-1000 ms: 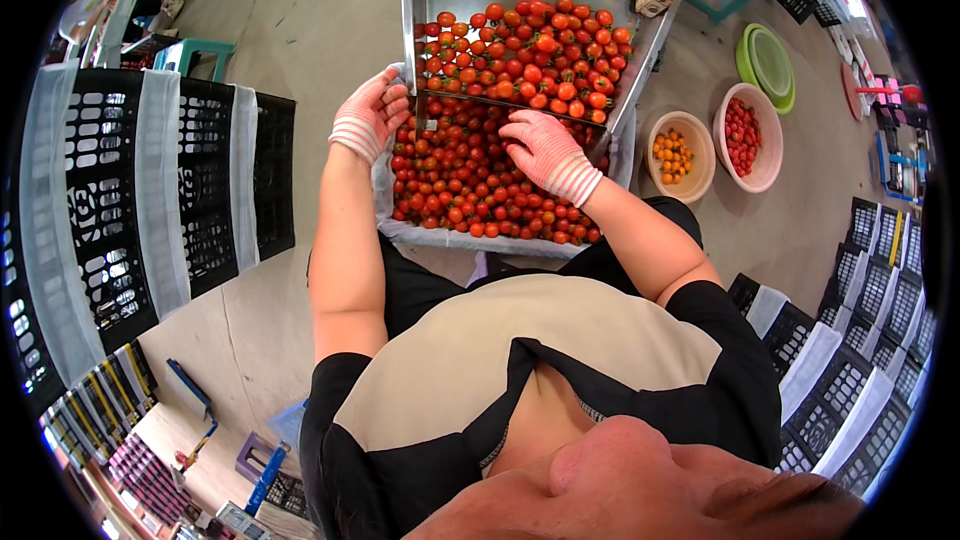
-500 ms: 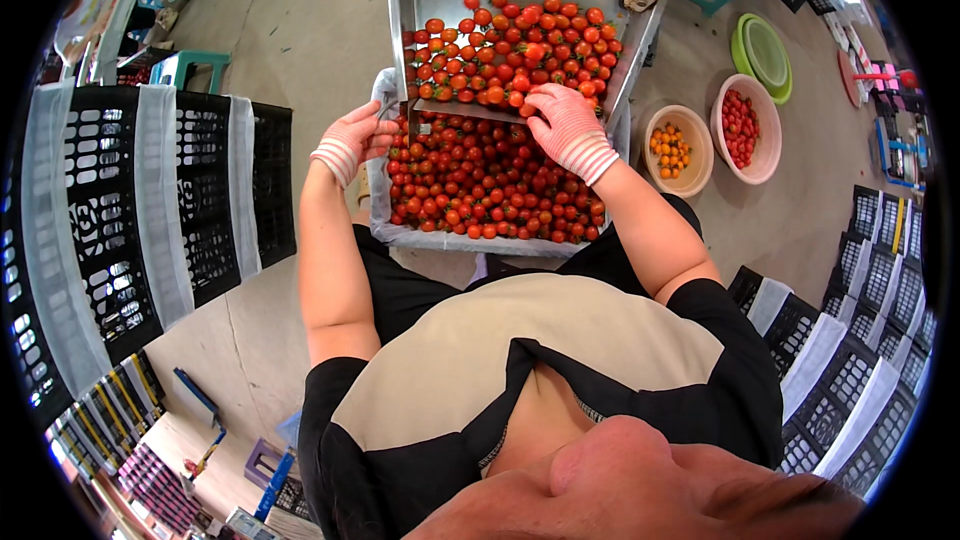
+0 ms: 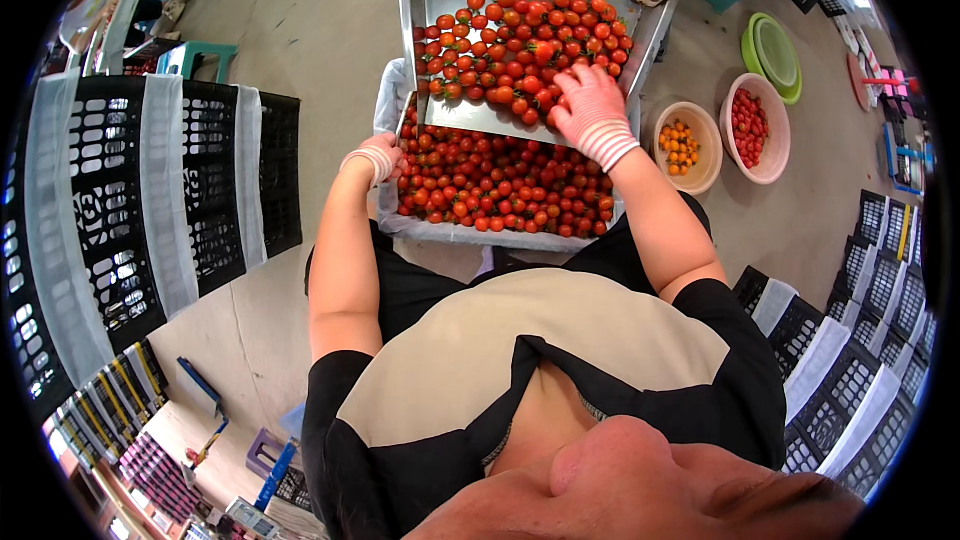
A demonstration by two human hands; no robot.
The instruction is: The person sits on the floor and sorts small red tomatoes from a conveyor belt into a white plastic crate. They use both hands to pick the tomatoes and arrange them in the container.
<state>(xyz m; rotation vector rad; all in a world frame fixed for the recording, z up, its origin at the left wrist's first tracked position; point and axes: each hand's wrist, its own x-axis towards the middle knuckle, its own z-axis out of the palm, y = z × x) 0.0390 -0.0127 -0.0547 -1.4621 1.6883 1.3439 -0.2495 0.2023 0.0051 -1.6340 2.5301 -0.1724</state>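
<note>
Cherry tomatoes (image 3: 520, 45) lie loose over a sloping metal tray (image 3: 455, 114), whose lower edge overhangs a crate. Across their lower right part my right hand (image 3: 592, 110), in a pale red glove with a striped cuff, rests with its fingers spread on the fruit. Beside the tray's lower left corner is my gloved left hand (image 3: 378, 158), its fingers curled; a thin pale strip runs from the corner to them, but their grip is partly hidden. The crate (image 3: 440, 233), lined with pale cloth, is filled with more red cherry tomatoes (image 3: 500, 185).
Right of the tray stand a bowl of orange tomatoes (image 3: 702, 178), a pink bowl of red ones (image 3: 776, 172) and green basins (image 3: 790, 83). Black crates (image 3: 105, 210) with white cloth strips line the left; more crates (image 3: 830, 400) stand at right.
My left hand has moved down and its fingers have curled. The right hand has shifted right, its fingers spreading over the tomatoes. More bare metal shows along the tray's lower edge.
</note>
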